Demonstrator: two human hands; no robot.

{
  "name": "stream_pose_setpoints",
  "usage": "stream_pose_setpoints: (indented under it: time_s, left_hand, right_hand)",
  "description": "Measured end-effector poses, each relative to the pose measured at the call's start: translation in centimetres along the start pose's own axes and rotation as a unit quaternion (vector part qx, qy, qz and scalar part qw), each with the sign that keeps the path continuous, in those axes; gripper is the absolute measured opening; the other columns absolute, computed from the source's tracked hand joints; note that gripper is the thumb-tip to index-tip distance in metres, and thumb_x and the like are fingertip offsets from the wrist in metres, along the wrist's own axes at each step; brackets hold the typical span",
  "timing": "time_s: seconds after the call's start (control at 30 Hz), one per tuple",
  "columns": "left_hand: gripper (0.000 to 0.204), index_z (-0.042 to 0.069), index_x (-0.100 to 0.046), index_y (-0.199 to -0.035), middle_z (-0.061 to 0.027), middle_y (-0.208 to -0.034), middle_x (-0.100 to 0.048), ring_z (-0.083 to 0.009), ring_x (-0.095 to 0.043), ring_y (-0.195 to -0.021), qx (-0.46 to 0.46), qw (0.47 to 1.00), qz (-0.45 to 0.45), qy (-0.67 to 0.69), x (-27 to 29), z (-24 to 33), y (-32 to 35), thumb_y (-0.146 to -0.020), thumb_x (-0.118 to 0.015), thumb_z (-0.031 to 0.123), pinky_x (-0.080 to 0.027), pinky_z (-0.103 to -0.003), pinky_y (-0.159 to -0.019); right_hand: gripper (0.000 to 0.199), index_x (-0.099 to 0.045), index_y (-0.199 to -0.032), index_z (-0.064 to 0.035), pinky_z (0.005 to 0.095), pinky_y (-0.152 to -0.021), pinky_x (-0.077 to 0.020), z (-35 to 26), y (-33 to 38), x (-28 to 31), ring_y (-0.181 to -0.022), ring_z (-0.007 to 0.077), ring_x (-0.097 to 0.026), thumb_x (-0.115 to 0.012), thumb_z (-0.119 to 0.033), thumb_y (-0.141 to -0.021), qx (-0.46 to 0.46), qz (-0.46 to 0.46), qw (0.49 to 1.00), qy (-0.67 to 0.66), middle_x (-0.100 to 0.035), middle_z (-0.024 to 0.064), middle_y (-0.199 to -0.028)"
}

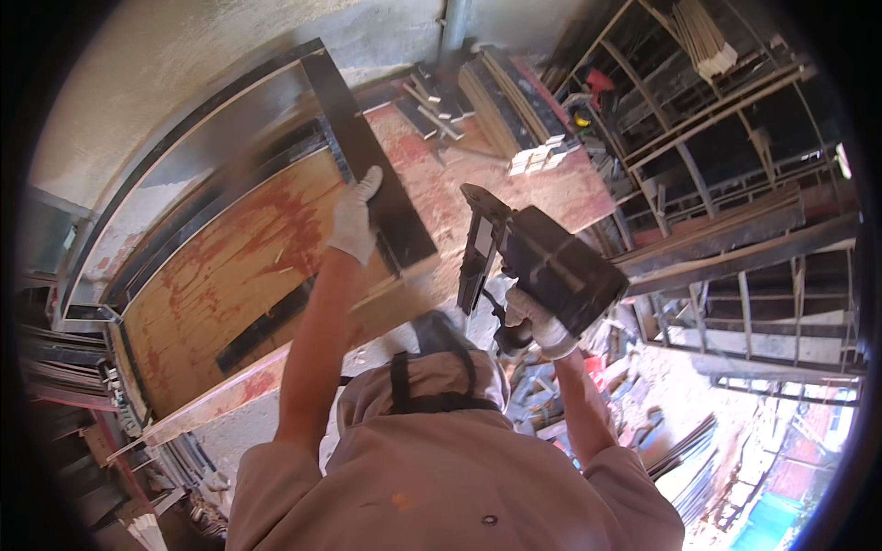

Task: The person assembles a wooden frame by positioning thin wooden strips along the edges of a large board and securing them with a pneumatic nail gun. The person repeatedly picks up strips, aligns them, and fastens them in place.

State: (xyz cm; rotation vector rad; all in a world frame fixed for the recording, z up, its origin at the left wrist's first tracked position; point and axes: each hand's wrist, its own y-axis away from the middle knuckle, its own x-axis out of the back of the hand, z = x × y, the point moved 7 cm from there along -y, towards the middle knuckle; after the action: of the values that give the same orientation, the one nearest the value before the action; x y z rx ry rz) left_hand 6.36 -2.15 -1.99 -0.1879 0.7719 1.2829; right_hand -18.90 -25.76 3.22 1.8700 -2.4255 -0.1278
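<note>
My left hand (pixel 355 220), in a white glove, grips the dark end board of a long wooden frame (pixel 372 138). One finger lies stretched along the board's face; the others are partly hidden. Dark side strips of the frame run away to the left, their far parts smeared by motion. In my right hand (pixel 540 323), also gloved, is a black nail gun (pixel 565 262), the fingers wrapped round its handle. Its long, narrow nose and magazine side points toward the frame, apart from it. A dark strip (pixel 266 321) lies on the reddish-stained board under the frame.
Stacked wooden strips (pixel 514 110) and short dark offcuts (pixel 427 106) lie on the red-stained worktable (pixel 588 188). Racks of timber (pixel 735 211) stand on the right. Scraps (pixel 542 395) litter the floor below. A plastered wall (pixel 138 110) rises behind the frame; more strips are piled at left.
</note>
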Motion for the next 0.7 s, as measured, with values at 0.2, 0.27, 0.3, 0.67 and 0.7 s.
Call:
stream_pose_setpoints:
  time_s: [0.2, 0.27, 0.3, 0.67, 0.7]
  left_hand:
    - [0.040, 0.003, -0.069, -0.125, -0.0080, -0.108, -0.073, -0.0188, -0.069, -0.093, -0.031, 0.985, 0.111, -0.129, 1.2, 5.3, -9.3, -0.095, -0.075, 0.030, -0.057, -0.035, -0.084]
    - [0.032, 0.003, -0.074, -0.114, -0.0042, -0.101, -0.073, -0.0153, -0.068, -0.085, -0.119, 0.972, 0.135, -0.151, 0.9, 8.0, -11.6, -0.095, -0.076, 0.029, -0.056, -0.033, -0.076]
    - [0.031, 0.003, -0.074, -0.113, -0.0042, -0.099, -0.073, -0.0157, -0.068, -0.083, -0.081, 0.973, 0.131, -0.173, 1.0, 8.8, -12.9, -0.094, -0.077, 0.027, -0.055, -0.032, -0.075]
    - [0.024, 0.003, -0.074, -0.101, -0.0054, -0.089, -0.072, -0.0167, -0.067, -0.067, 0.013, 0.984, 0.148, -0.099, 1.5, 11.7, -19.8, -0.089, -0.082, 0.022, -0.054, -0.032, -0.061]
    - [0.023, 0.004, -0.074, -0.100, -0.0052, -0.088, -0.072, -0.0165, -0.067, -0.067, 0.008, 0.983, 0.141, -0.114, 1.5, 12.0, -20.1, -0.088, -0.082, 0.021, -0.054, -0.031, -0.061]
  right_hand:
    - [0.016, -0.061, -0.106, -0.0006, 0.0314, -0.051, -0.0445, -7.7, -13.6, 0.3, -0.051, 0.0145, -0.051, -0.063, -0.008, -0.093, -0.192, -0.119, 0.959, -0.173, -0.049, 0.0006, -0.061]
    - [0.024, -0.063, -0.117, -0.0021, 0.0303, -0.052, -0.0437, -10.9, -18.0, -1.4, -0.053, 0.0123, -0.050, -0.061, -0.009, -0.094, -0.193, -0.163, 0.957, -0.142, -0.046, -0.0023, -0.063]
    - [0.022, -0.065, -0.115, -0.0031, 0.0296, -0.054, -0.0446, -11.2, -20.8, -1.8, -0.056, 0.0120, -0.052, -0.063, -0.010, -0.094, -0.189, -0.186, 0.957, -0.115, -0.047, -0.0025, -0.065]
    - [0.015, -0.070, -0.099, -0.0023, 0.0293, -0.050, -0.0443, -15.1, -39.4, -13.0, -0.052, 0.0134, -0.053, -0.071, -0.017, -0.094, -0.236, -0.299, 0.924, 0.041, -0.056, 0.0005, -0.065]
    - [0.015, -0.070, -0.100, -0.0031, 0.0295, -0.049, -0.0439, -15.8, -40.0, -13.9, -0.052, 0.0130, -0.052, -0.071, -0.017, -0.093, -0.230, -0.308, 0.922, 0.046, -0.056, 0.0001, -0.065]
